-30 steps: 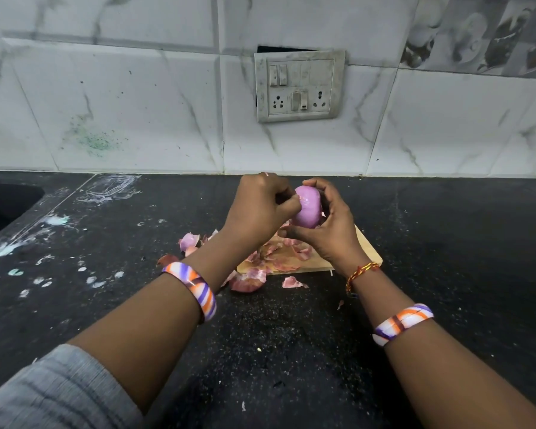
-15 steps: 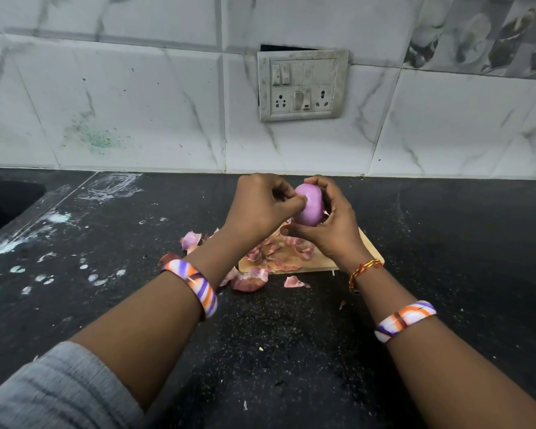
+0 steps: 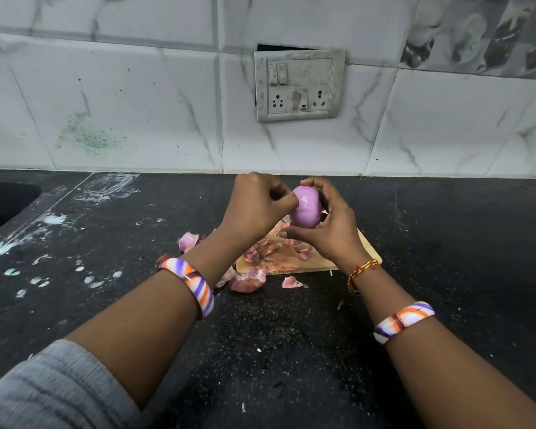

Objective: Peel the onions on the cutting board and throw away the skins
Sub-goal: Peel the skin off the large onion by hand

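smooth round onion (image 3: 306, 205), papery skins (image 3: 273, 253)

Two bare forearms with matching bangles

The left arm wears a grey ribbed sleeve (image 3: 53, 388) pushed up toward the elbow at 7 o'clock, and a broad glossy bangle (image 3: 188, 283) swirled in orange, purple and white at the wrist. The right arm carries a twin bangle (image 3: 403, 321) at 4 o'clock, and nearer the right hand (image 3: 328, 224) a thin red-and-yellow thread (image 3: 361, 270) is tied round the wrist. The left hand (image 3: 254, 205) is bare.
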